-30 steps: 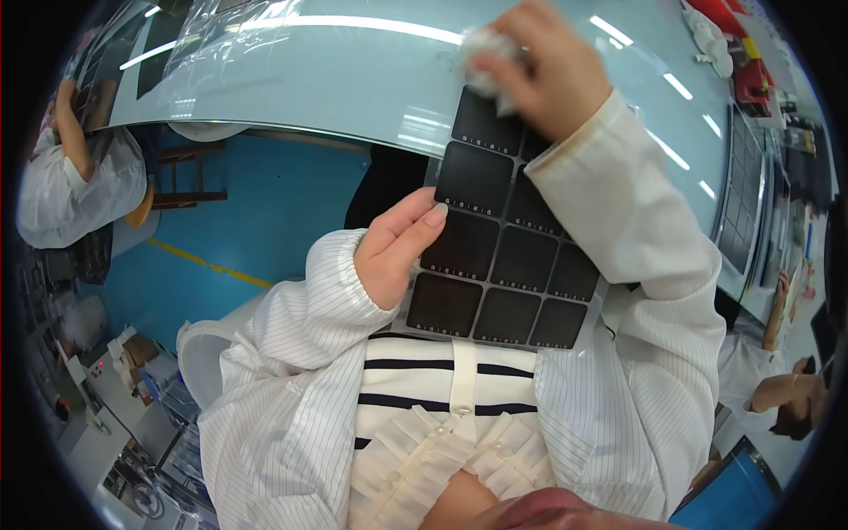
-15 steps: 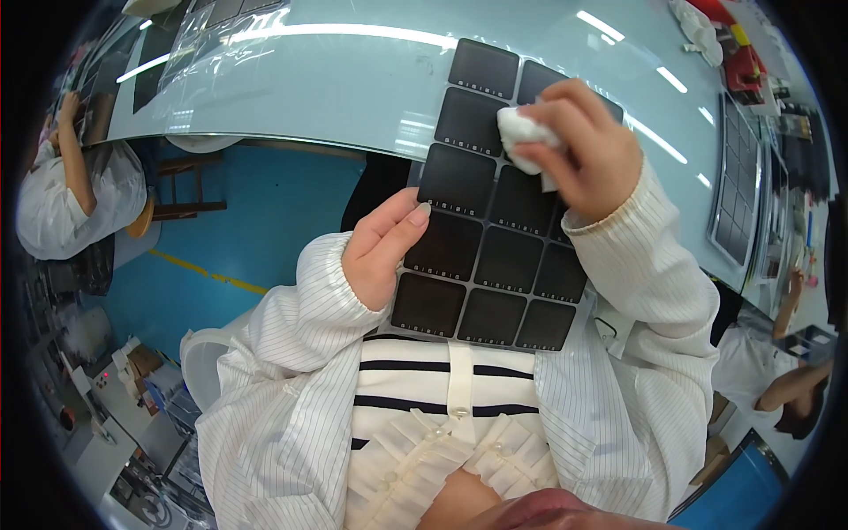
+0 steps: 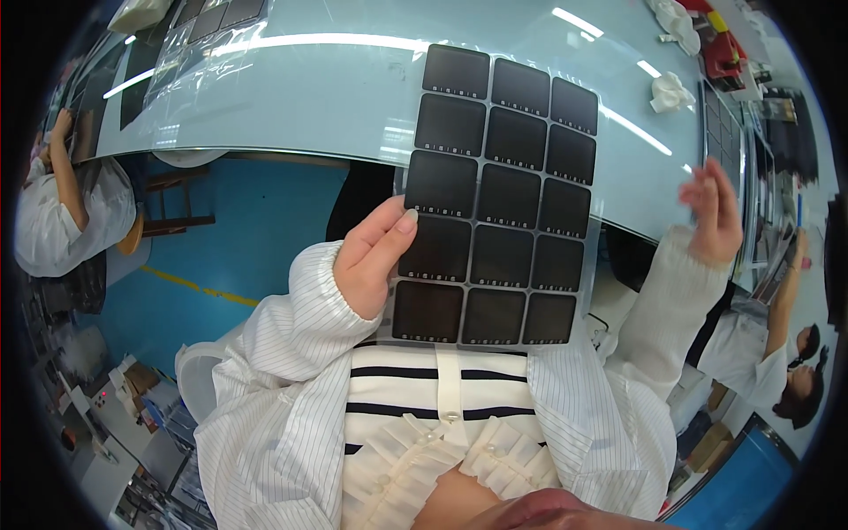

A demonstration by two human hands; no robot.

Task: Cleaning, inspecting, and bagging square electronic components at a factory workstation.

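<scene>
While my left hand [image 3: 362, 265] is clamped on the left edge of a dark panel [image 3: 508, 199], thumb over its front, my right hand [image 3: 714, 212] is raised well apart from it at the right of the frame. That right grip is loose, its slightly blurred fingers bent and free. I have the panel near the centre of the frame, its long sides running up and down, with fifteen dark, round-cornered cells in three columns. Its top overlaps the pale worktop [image 3: 300, 97] in my view; I cannot tell whether they touch. Its lower edge is just beside my striped top [image 3: 397, 375]. Above my right hand, a crumpled white wipe [image 3: 671, 92] lies on the worktop. At the upper left, clear plastic film [image 3: 199, 53] is spread out.
</scene>
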